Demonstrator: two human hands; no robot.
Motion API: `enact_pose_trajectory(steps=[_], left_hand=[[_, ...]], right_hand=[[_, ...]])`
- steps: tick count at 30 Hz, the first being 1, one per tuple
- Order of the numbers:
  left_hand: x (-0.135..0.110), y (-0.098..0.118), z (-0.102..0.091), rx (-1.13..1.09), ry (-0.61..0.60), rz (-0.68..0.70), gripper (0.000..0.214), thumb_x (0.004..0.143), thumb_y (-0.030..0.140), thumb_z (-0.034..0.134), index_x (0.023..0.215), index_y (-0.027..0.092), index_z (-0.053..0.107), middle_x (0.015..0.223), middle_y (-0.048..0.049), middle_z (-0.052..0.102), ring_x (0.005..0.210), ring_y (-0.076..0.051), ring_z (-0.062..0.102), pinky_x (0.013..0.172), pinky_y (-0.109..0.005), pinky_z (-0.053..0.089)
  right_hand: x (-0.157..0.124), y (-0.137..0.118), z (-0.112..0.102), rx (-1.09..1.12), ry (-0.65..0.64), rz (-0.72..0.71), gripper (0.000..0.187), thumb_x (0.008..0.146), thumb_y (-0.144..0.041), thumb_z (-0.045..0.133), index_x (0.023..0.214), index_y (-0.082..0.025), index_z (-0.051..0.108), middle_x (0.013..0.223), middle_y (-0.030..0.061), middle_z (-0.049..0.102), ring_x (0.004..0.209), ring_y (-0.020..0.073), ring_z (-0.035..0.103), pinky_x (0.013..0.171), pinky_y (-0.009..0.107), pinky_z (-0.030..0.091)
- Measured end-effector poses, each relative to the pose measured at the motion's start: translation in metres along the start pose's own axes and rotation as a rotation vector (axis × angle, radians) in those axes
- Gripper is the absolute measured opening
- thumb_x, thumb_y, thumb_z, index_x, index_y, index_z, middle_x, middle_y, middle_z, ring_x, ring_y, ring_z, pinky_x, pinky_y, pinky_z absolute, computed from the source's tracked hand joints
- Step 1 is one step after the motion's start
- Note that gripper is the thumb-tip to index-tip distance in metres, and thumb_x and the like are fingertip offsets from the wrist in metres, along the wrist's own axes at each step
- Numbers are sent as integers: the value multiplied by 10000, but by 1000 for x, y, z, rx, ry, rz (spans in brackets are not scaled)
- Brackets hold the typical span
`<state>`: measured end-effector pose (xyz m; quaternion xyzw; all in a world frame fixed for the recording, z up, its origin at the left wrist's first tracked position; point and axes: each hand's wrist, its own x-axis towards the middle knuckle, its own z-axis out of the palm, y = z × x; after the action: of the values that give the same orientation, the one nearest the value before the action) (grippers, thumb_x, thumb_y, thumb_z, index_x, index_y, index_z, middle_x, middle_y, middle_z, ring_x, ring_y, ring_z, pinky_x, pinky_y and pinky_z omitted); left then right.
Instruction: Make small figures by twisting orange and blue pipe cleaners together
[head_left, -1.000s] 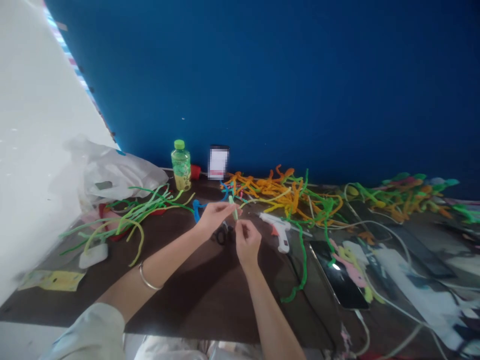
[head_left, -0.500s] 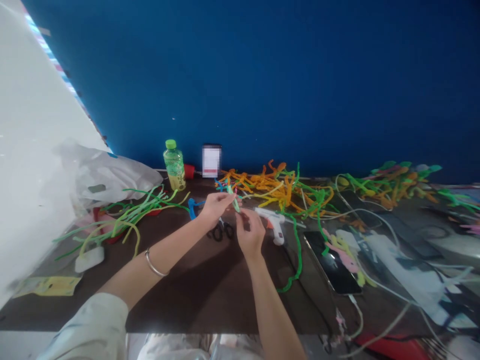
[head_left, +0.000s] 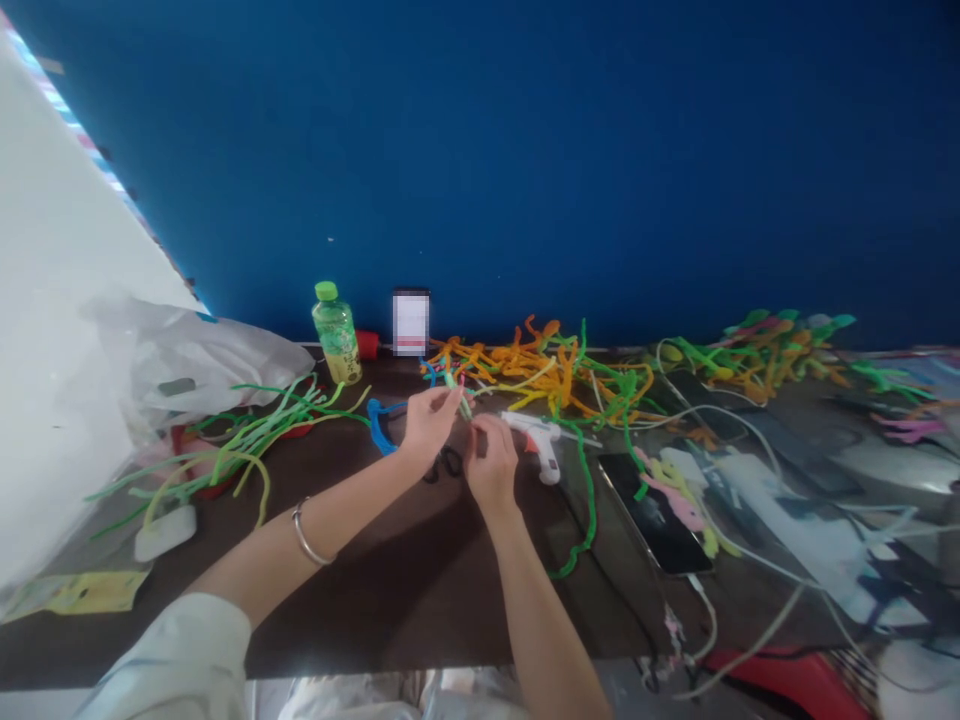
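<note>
The left hand [head_left: 427,425] and right hand [head_left: 491,462] meet above the counter [head_left: 360,610], with a short pale green pipe cleaner [head_left: 459,400] between them. The left hand's grip is closed, pinching that pipe cleaner in its fingertips. The right hand's grip is also closed, its fingertips [head_left: 474,424] at the lower end, though I cannot tell whether they hold it firmly. Fingers partly hide the piece, which sits just in front of a tangled heap of orange and yellow pipe cleaners [head_left: 525,368].

Black-handled scissors [head_left: 442,465] lie under the hands, partly blocked from view by them. A white hot glue gun [head_left: 537,442] lies just beside the right hand, and a blue pipe cleaner [head_left: 382,428] curves near the left. A long green pipe cleaner [head_left: 586,510] trails between the glue gun and a smartphone [head_left: 652,513]. Light green pipe cleaners [head_left: 247,445] spread left, below a white plastic bag [head_left: 195,360]. A green-capped drink bottle [head_left: 336,333] stands near the blue wall [head_left: 480,150], beside a pixelated card [head_left: 410,323]. White cables [head_left: 750,420] run across the right side. A metal bangle [head_left: 304,533] circles the left wrist.
</note>
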<state>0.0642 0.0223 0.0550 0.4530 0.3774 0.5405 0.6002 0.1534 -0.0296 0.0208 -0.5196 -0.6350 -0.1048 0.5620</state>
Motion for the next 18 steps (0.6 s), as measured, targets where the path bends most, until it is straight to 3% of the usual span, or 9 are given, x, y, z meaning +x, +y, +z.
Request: enact_pose_trajectory(steps=[9, 14, 18], left_hand=[[-7, -6, 22, -271, 165, -124, 260, 629, 381, 663, 657, 128, 608, 715, -55, 661, 730, -161, 623, 700, -281, 485], [-4, -8, 25, -204, 147, -74, 252, 653, 373, 639, 704, 127, 624, 737, -60, 665, 720, -157, 621, 696, -276, 478], [-2, -9, 20, -115, 132, -67, 266, 663, 385, 624, 708, 123, 634, 735, -64, 666, 699, -150, 613, 692, -269, 473]], right_hand=[[1, 5, 1, -71, 70, 111, 79, 849, -202, 430, 796, -185, 486, 767, 60, 550, 778, 174, 547, 731, 345, 457], [-1, 11, 1, -76, 90, 151, 122, 838, -249, 473, 922, -169, 510, 845, 81, 568, 777, 175, 549, 717, 341, 466], [0, 13, 1, -93, 41, 93, 207, 829, -249, 501, 1016, -166, 530, 919, 100, 595, 857, 189, 564, 773, 358, 466]])
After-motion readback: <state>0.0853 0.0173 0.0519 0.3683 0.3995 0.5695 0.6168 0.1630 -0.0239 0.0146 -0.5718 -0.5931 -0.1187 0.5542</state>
